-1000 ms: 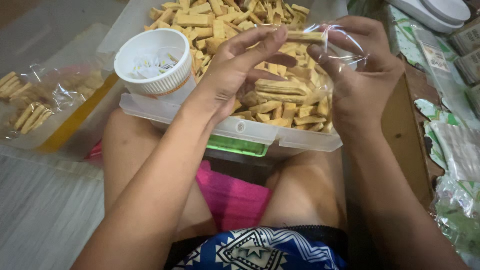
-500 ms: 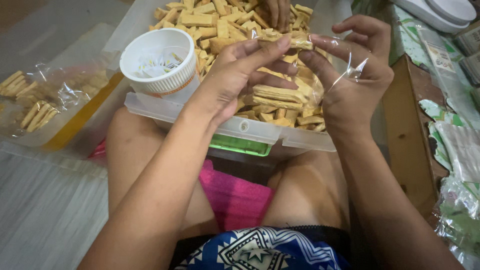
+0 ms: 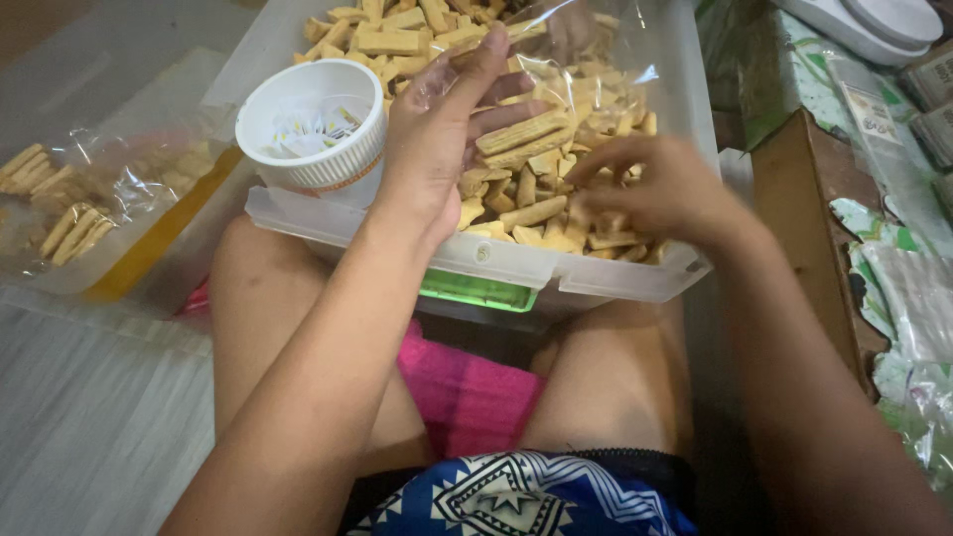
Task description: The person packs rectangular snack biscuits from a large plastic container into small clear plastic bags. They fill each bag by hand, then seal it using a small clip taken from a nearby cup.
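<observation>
Hands work at upper centre: left hand [image 3: 437, 139] pinches the clear plastic bag [image 3: 586, 69] open, while right hand [image 3: 660, 194], lower right of it, curls its fingers into the biscuit sticks [image 3: 516, 213]. Those sticks lie every way in the clear plastic tub [image 3: 496, 263].

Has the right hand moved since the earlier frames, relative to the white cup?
Yes. The right hand has dropped from the bag's mouth, level with the white cup, down among the biscuit sticks near the tub's front rim.

My left hand [image 3: 437, 149] and right hand [image 3: 660, 194] are bare, with no rings or gloves, and both forearms are sleeveless. I wear bright pink shorts [image 3: 462, 382] and a blue, black and white top [image 3: 516, 496] with a geometric pattern.
</observation>
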